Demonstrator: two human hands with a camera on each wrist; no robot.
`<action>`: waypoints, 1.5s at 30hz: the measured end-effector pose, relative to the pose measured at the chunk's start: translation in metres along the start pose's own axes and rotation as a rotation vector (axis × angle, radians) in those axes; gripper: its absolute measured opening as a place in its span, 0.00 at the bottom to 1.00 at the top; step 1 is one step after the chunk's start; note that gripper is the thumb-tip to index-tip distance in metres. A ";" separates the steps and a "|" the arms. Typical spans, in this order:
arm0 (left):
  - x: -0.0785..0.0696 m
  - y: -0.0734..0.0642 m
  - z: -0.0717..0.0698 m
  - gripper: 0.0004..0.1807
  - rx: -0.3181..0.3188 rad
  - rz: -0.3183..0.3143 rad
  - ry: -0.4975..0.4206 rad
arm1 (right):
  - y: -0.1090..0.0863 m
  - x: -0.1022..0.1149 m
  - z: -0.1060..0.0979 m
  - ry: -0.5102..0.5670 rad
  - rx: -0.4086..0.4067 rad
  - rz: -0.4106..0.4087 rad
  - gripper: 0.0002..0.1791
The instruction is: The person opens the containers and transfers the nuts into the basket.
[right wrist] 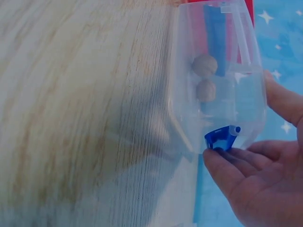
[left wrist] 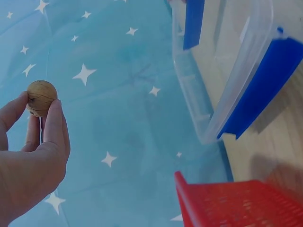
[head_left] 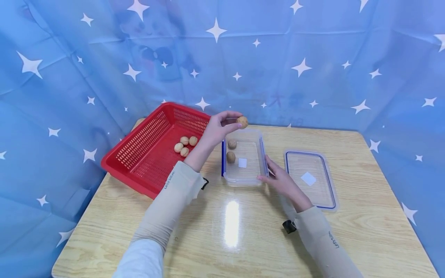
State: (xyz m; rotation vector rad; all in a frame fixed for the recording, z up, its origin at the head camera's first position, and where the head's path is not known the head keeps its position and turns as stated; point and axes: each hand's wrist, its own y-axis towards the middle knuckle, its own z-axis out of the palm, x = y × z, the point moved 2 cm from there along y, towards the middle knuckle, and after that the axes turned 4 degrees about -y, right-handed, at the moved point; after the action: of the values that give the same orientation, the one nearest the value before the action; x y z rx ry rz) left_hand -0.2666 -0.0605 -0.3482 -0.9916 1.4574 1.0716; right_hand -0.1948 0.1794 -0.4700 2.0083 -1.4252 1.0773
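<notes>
My left hand (head_left: 218, 127) pinches a walnut (head_left: 242, 122) between thumb and fingertips, above the far end of a clear plastic food container (head_left: 245, 178). In the left wrist view the walnut (left wrist: 41, 98) shows its brown, creased shell. My right hand (head_left: 279, 180) holds the container's right side, thumb at the near corner and fingers along the wall. From the right wrist, those fingers reach a blue locking flap (right wrist: 222, 138). Two walnuts (head_left: 231, 157) lie inside along the container's left wall.
A red plastic basket (head_left: 139, 148) stands to the left with several walnuts (head_left: 184, 151) in it. The blue-edged container lid (head_left: 309, 193) lies flat on the wooden table (head_left: 205, 239) at the right. Behind hangs a blue curtain (head_left: 257, 77) with white stars.
</notes>
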 end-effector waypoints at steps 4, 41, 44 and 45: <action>-0.007 0.003 -0.010 0.20 -0.023 -0.005 0.002 | 0.000 0.001 -0.001 -0.002 0.001 -0.002 0.48; -0.006 -0.013 -0.138 0.22 -0.342 -0.106 -0.047 | -0.005 -0.001 0.000 -0.022 -0.009 0.008 0.48; -0.001 -0.015 -0.148 0.22 -0.370 -0.115 -0.096 | -0.005 -0.001 0.000 -0.008 -0.012 0.006 0.47; 0.001 -0.015 -0.151 0.23 -0.378 -0.116 -0.095 | -0.005 -0.001 -0.001 -0.003 -0.013 0.005 0.47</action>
State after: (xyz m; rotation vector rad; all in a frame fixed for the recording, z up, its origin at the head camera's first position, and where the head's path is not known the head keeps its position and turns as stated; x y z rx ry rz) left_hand -0.2910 -0.2101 -0.3395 -1.2547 1.1271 1.3178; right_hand -0.1904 0.1824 -0.4700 1.9991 -1.4357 1.0648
